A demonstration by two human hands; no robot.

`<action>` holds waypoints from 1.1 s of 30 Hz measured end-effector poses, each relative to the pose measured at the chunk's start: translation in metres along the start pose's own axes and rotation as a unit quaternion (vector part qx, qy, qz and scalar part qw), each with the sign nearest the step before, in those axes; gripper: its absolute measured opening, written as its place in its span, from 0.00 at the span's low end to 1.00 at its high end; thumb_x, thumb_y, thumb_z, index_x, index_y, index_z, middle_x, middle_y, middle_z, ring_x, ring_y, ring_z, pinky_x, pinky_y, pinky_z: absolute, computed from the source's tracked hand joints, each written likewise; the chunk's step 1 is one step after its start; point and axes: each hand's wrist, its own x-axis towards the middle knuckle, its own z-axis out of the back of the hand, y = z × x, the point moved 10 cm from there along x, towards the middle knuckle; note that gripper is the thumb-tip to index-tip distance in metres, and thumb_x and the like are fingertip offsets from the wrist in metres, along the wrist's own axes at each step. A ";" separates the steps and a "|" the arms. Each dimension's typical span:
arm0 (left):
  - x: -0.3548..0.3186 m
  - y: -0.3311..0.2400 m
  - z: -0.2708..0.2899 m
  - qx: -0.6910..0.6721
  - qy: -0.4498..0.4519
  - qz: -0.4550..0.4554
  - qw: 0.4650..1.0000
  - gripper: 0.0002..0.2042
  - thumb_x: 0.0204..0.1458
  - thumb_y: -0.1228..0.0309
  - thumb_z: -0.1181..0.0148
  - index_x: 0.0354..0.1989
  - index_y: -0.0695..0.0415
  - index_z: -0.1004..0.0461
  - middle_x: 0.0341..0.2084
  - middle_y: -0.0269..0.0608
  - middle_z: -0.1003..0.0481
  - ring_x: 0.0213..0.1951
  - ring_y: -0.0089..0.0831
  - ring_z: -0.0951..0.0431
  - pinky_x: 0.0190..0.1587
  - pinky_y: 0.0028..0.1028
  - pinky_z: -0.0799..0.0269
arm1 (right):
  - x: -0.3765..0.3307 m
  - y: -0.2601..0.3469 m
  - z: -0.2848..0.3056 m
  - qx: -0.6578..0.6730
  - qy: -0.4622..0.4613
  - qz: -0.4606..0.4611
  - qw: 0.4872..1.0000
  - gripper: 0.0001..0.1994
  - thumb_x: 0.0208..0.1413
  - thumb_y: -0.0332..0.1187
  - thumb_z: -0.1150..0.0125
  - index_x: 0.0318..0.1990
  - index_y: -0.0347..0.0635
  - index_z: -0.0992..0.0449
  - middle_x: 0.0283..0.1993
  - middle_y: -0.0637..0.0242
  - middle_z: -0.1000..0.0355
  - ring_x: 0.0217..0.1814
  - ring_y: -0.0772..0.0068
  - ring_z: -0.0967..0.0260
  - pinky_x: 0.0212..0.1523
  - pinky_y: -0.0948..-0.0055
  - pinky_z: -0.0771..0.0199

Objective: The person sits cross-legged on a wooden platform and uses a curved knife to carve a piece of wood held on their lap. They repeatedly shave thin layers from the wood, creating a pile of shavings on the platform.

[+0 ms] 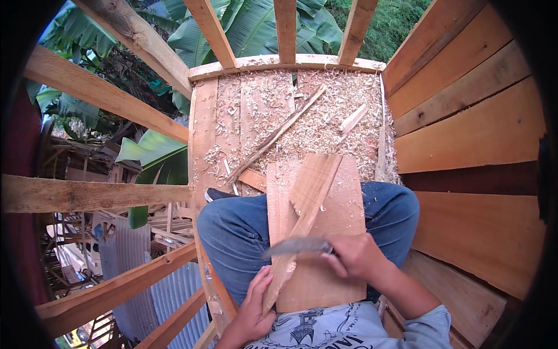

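A high wooden platform here, railed with rough slats (104, 96), big banana leaves (256, 29) crowding in beyond the far rail and corrugated metal sheets (125, 273) down below on the left. Boards form a wall (471, 134) on the right. Pale curls of shavings (337, 145) carpet the plank floor (204, 110), thickest toward the far right, and across them lies a long dark-edged stick (279, 134), with a short pale offcut (353, 119) to its right.

And to the centre: the person sits with knees spread in blue jeans (232, 232), a flat board (328, 285) laid over the lap. On it slants the piece of wood (314, 186), broad at the far end, narrowing toward the body. The left hand (253, 311) is clamped on that narrow near end, fingers on one side, thumb on the other. The right hand (357, 256) is closed tight around the handle of a curved blade (296, 246), which points left, right across the narrow part; blur hides whether the edge is biting. Just below the blade, a pale, freshly cut patch shows on the wood!
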 end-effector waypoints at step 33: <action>0.001 0.002 0.002 -0.011 0.000 -0.004 1.000 0.41 0.33 0.80 0.50 0.65 0.65 0.50 0.66 0.61 0.51 0.70 0.52 0.53 0.70 0.43 0.59 | 0.006 0.002 0.000 -0.013 -0.017 0.007 1.000 0.12 0.51 0.33 0.35 0.41 0.39 0.24 0.27 0.59 0.26 0.23 0.61 0.26 0.23 0.67 0.27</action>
